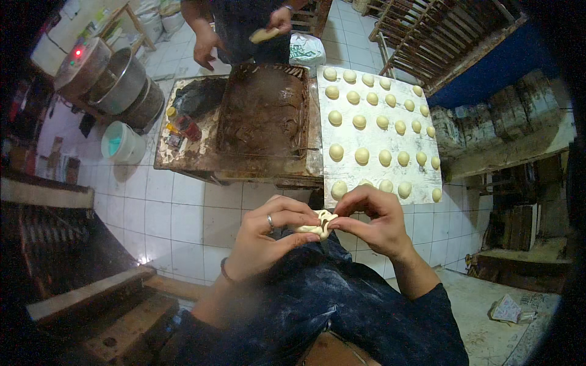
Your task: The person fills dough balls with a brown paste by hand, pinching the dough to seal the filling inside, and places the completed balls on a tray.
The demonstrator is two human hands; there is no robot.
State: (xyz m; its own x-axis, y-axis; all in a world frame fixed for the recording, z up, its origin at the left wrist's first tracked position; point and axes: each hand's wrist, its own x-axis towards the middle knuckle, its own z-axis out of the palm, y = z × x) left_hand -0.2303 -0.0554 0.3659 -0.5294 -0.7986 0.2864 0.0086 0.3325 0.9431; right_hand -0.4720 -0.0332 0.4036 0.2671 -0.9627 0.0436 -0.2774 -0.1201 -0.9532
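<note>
Between my two hands, in front of my body, is a piece of pale dough (323, 227) with a gathered rim and a dark filling showing in its middle. My left hand (265, 229), with a ring on one finger, cups the dough from the left, fingers wrapped round it. Thumb and forefinger of my right hand (375, 222) pinch the dough's right edge. Just beyond my right hand lies a floured white board (381, 137) with rows of several round dough balls (362, 156).
A dark, greasy baking tray (262, 116) rests on a worn table (189, 158), beside bottles (183, 125) and a black plastic bag (196, 97). Across it, a co-worker's hand (281, 20) holds flattened dough (264, 35). A mixer bowl (119, 79) and white bucket (124, 143) stand left; wooden racks (439, 36) stand far right.
</note>
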